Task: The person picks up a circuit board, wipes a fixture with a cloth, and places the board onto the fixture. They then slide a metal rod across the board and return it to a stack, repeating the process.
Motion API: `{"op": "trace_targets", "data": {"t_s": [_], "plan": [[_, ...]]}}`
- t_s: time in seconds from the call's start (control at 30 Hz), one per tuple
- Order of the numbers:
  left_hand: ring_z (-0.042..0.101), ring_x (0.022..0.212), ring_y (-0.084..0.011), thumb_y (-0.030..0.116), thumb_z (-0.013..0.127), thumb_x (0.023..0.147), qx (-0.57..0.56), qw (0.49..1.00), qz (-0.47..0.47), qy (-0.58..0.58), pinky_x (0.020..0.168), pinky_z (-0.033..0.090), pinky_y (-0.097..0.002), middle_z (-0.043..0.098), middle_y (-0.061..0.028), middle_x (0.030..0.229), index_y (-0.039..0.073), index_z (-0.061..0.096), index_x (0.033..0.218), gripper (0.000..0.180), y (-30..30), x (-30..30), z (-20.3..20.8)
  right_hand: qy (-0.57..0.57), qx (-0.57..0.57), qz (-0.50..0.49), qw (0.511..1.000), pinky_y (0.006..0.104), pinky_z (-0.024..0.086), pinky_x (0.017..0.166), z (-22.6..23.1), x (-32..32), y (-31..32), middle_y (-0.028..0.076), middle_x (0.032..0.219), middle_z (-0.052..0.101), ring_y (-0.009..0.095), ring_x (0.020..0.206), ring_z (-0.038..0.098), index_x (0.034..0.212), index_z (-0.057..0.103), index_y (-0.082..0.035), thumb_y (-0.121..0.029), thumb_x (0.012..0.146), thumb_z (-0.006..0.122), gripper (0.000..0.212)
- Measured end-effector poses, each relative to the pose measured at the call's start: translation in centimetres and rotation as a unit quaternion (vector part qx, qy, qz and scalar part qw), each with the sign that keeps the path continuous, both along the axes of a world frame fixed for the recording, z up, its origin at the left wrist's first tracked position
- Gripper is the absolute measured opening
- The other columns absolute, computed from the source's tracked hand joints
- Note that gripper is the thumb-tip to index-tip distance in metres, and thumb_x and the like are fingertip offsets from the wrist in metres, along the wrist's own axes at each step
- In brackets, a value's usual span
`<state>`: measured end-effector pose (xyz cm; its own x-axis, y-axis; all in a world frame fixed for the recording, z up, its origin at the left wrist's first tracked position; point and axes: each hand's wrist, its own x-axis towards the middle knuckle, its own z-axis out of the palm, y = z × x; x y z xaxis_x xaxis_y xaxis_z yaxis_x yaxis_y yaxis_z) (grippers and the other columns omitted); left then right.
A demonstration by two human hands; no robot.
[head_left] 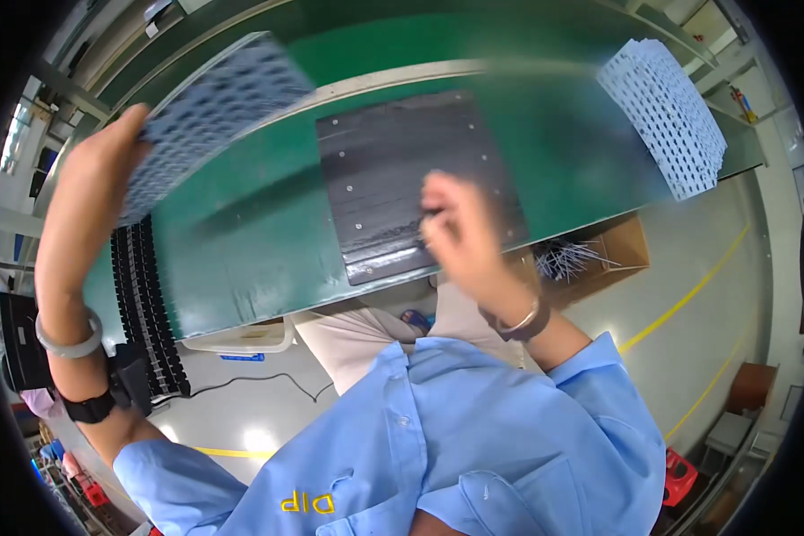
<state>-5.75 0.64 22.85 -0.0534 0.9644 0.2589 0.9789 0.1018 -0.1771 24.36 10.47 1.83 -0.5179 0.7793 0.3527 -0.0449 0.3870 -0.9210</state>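
My left hand (107, 152) is raised at the left and grips the edge of a light blue-grey panel (219, 103) with rows of dark holes. The panel is tilted above the green tabletop and blurred by motion. My right hand (460, 228) is over the near right part of a black square plate (402, 152) with small screws along its sides. Its fingers are curled inward and smeared; something dark shows between them, too blurred to name. At the far right of the table lies a stack of similar perforated panels (661, 116).
A black segmented conveyor track (138, 304) runs along the table's left end. Under the front edge are a cardboard box (623, 244) with thin grey strips in it and a white bin (241, 339). A pale rail (366, 87) crosses the green table (241, 268) behind the plate.
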Motion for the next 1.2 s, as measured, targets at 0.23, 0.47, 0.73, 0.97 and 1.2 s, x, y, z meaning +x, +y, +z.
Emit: {"op": "trace_targets", "data": {"t_s": [0.23,0.47,0.73,0.97,1.2], "plan": [[0.055,0.073,-0.0386,0.002,0.054,0.077,-0.168,0.962,-0.207,-0.052,0.061,0.044,-0.0420,0.056,-0.0207,0.073,-0.001,0.047,0.088,0.014,5.9,13.1,-3.4,0.002,0.045,-0.048,0.998,0.0239,0.043,0.071,6.5,7.5,5.2,0.004,0.105,0.054,0.011,0.092,0.051,0.117,0.050,-0.004,-0.015,0.084,0.061,0.036],[0.052,0.070,-0.0384,0.005,0.056,0.078,-0.202,0.942,-0.258,-0.076,0.061,0.042,-0.0431,0.054,-0.0204,0.069,-0.001,0.046,0.086,0.014,9.3,18.5,-6.7,-0.084,-0.106,-0.017,0.991,0.0190,0.042,0.062,3.7,11.6,7.5,-0.002,0.091,0.057,0.004,0.077,0.050,0.098,0.061,-0.004,-0.018,0.086,0.059,0.018],[0.059,0.090,-0.0259,0.007,0.057,0.080,-0.189,0.907,-0.166,-0.338,0.074,0.046,-0.0340,0.060,-0.0153,0.099,0.003,0.049,0.114,0.034,6.6,17.8,-8.0,-0.003,-0.120,0.007,0.993,0.0214,0.039,0.060,1.0,12.1,9.2,-0.001,0.075,0.054,0.008,0.063,0.051,0.092,0.058,-0.002,-0.021,0.086,0.056,0.020],[0.049,0.108,-0.0184,0.010,0.058,0.082,0.208,0.843,0.044,-0.495,0.091,0.039,-0.0303,0.051,-0.0109,0.122,0.004,0.043,0.127,0.048,-4.9,9.0,-14.2,0.005,-0.112,0.043,0.993,0.0226,0.042,0.065,0.7,11.7,9.7,0.000,0.077,0.056,0.008,0.065,0.053,0.093,0.058,-0.001,-0.019,0.086,0.056,0.020],[0.051,0.096,-0.0123,0.013,0.061,0.083,0.160,0.711,0.063,-0.682,0.084,0.040,-0.0254,0.057,-0.0075,0.106,0.001,0.051,0.116,0.037,-5.7,10.6,-19.9,-0.003,-0.102,0.016,0.995,0.0202,0.044,0.062,0.9,12.4,9.6,-0.001,0.081,0.057,0.006,0.066,0.052,0.094,0.060,-0.002,-0.017,0.085,0.059,0.017]]}}
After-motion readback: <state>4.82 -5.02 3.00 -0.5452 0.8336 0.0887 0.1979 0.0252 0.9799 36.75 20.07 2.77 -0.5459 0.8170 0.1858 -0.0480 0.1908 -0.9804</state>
